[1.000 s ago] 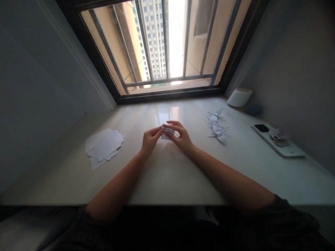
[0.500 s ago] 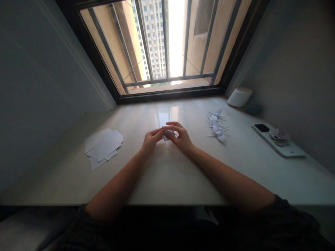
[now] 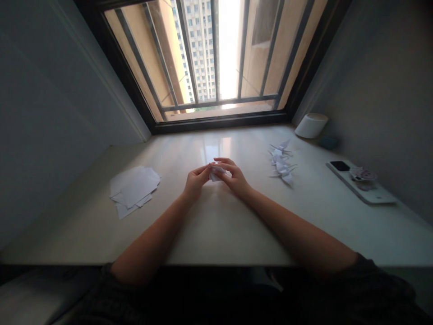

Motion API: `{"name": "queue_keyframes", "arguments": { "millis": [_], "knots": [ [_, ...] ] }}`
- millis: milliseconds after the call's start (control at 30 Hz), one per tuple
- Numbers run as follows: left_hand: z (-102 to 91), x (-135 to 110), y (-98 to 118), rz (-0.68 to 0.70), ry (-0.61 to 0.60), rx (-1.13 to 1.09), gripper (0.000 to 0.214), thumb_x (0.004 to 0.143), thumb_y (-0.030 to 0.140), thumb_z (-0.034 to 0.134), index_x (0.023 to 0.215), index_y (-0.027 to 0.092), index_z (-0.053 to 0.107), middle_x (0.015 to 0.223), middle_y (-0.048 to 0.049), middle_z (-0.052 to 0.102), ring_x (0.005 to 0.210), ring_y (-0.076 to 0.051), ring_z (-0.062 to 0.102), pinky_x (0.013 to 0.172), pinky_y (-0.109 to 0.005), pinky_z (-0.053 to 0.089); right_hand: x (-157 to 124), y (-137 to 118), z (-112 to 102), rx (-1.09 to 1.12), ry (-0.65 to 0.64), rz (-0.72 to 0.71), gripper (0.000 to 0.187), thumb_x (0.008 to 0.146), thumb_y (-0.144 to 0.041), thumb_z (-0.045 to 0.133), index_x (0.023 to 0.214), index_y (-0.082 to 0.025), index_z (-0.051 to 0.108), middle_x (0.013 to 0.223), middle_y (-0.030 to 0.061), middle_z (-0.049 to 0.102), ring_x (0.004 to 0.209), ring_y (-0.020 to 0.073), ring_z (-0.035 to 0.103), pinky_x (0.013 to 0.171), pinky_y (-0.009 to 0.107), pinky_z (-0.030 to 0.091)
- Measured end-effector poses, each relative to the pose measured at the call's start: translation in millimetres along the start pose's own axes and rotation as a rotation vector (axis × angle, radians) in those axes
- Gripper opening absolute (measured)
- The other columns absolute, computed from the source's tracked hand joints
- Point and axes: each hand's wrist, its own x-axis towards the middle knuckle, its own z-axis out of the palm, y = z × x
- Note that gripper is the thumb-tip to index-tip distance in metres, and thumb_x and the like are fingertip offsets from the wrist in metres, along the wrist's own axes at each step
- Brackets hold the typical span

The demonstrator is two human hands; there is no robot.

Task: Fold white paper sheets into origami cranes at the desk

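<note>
Two hands (image 3: 196, 180) (image 3: 236, 177) pinch folded white paper (image 3: 215, 174), well apart from paper stack (image 3: 133, 190), paper cranes (image 3: 282, 162), desk's front edge (image 3: 216, 262).

Both forearms bare, reaching forward from the body. Left forearm (image 3: 150, 239) rises from 7 o'clock toward centre; right forearm (image 3: 297, 230) rises from 5 o'clock. Left hand (image 3: 195, 181) curled, fingers (image 3: 203, 169) aimed toward 2 o'clock. Right hand (image 3: 236, 179) arched, knuckles up, fingers (image 3: 225, 160) aimed toward 10 o'clock. Both hands closed in a pinch, close together at centre. Wrists (image 3: 248, 192) low, slightly bent. Dark sleeves (image 3: 367, 266) end near the elbows.
</note>
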Motion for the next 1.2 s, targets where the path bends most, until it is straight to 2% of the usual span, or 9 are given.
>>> {"name": "queue_keyframes", "arguments": {
  "millis": [100, 233, 367, 600, 733, 833, 967, 1100, 1200],
  "knots": [
    [0.9, 0, 3, -0.008, 0.02, -0.039, 0.041, 0.063, 0.041, 0.08, 0.093, 0.015, 0.075, 0.101, -0.0096, 0.073, 0.094, -0.023, 0.067, 0.092, -0.038, 0.049, 0, 3, 1, 0.074, 0.011, 0.045, 0.033, 0.085, -0.052, 0.057, 0.105, -0.031, 0.071, 0.121, 0.005, 0.061, 0.117, 0.0222, 0.054, 0.102, 0.044, 0.043],
    [-0.1, 2, 8, -0.006, 0.08, -0.066, 0.043, 0.062, 0.039, 0.081, 0.097, 0.015, 0.074, 0.099, -0.0091, 0.073, 0.092, -0.021, 0.068, 0.094, -0.038, 0.049, 2, 9, 3, 0.225, 0.096, 0.128, 0.031, 0.074, -0.053, 0.068, 0.086, -0.024, 0.073, 0.112, 0.007, 0.064, 0.102, 0.0223, 0.062, 0.082, 0.037, 0.054],
    [-2.0, 2, 9, 0.005, 0.124, -0.065, 0.048, 0.061, 0.04, 0.081, 0.101, 0.015, 0.073, 0.097, -0.0093, 0.074, 0.092, -0.022, 0.068, 0.093, -0.039, 0.049, 5, 12, 3, 0.272, 0.087, 0.224, 0.036, 0.066, -0.056, 0.072, 0.071, -0.02, 0.068, 0.104, 0.007, 0.066, 0.092, 0.0206, 0.064, 0.078, 0.036, 0.055],
    [-1.7, 1, 9, 0.02, 0.137, -0.041, 0.049, 0.061, 0.041, 0.081, 0.102, 0.015, 0.073, 0.097, -0.0099, 0.073, 0.09, -0.022, 0.069, 0.089, -0.038, 0.051, 4, 10, 4, 0.318, 0.043, 0.357, 0.04, 0.057, -0.055, 0.077, 0.064, -0.019, 0.061, 0.089, 0.0047, 0.069, 0.075, 0.0168, 0.063, 0.066, 0.031, 0.052],
    [0.0, -1, 11, 0.073, 0.131, 0.005, 0.047, 0.063, 0.042, 0.079, 0.101, 0.015, 0.073, 0.098, -0.0107, 0.073, 0.09, -0.023, 0.069, 0.088, -0.038, 0.051, 4, 12, 4, 0.286, 0.034, 0.38, 0.041, 0.054, -0.054, 0.079, 0.063, -0.019, 0.06, 0.067, -0.0004, 0.063, 0.063, 0.0143, 0.058, 0.058, 0.028, 0.047],
    [1.7, -3, 12, 0.146, 0.124, 0.083, 0.042, 0.066, 0.043, 0.077, 0.099, 0.016, 0.074, 0.098, -0.0105, 0.074, 0.091, -0.024, 0.068, 0.087, -0.039, 0.052, 4, 13, 4, 0.265, 0.031, 0.383, 0.042, 0.053, -0.055, 0.079, 0.061, -0.019, 0.058, 0.06, -0.0026, 0.058, 0.055, 0.0124, 0.053, 0.054, 0.027, 0.044],
    [3.6, -5, 14, 0.236, 0.104, 0.175, 0.039, 0.068, 0.043, 0.076, 0.096, 0.017, 0.075, 0.099, -0.0101, 0.073, 0.094, -0.025, 0.068, 0.089, -0.04, 0.051, 4, 14, 4, 0.273, 0.041, 0.369, 0.043, 0.052, -0.054, 0.08, 0.06, -0.019, 0.057, 0.06, -0.0026, 0.058, 0.054, 0.0121, 0.053, 0.054, 0.027, 0.043],
    [4.4, -6, 16, 0.253, 0.067, 0.198, 0.045, 0.065, 0.039, 0.079, 0.105, 0.018, 0.072, 0.101, -0.0093, 0.073, 0.096, -0.026, 0.068, 0.091, -0.041, 0.051, 3, 17, 5, 0.301, 0.046, 0.35, 0.039, 0.055, -0.051, 0.08, 0.063, -0.019, 0.059, 0.065, -0.002, 0.061, 0.058, 0.0136, 0.058, 0.059, 0.029, 0.046],
    [4.3, -6, 16, 0.28, 0.065, 0.234, 0.04, 0.067, 0.039, 0.078, 0.101, 0.018, 0.073, 0.1, -0.0089, 0.073, 0.095, -0.026, 0.069, 0.091, -0.04, 0.052, 3, 19, 5, 0.299, 0.033, 0.355, 0.039, 0.056, -0.05, 0.08, 0.063, -0.02, 0.057, 0.064, -0.0026, 0.06, 0.056, 0.0133, 0.057, 0.056, 0.028, 0.045]
  ]
}}
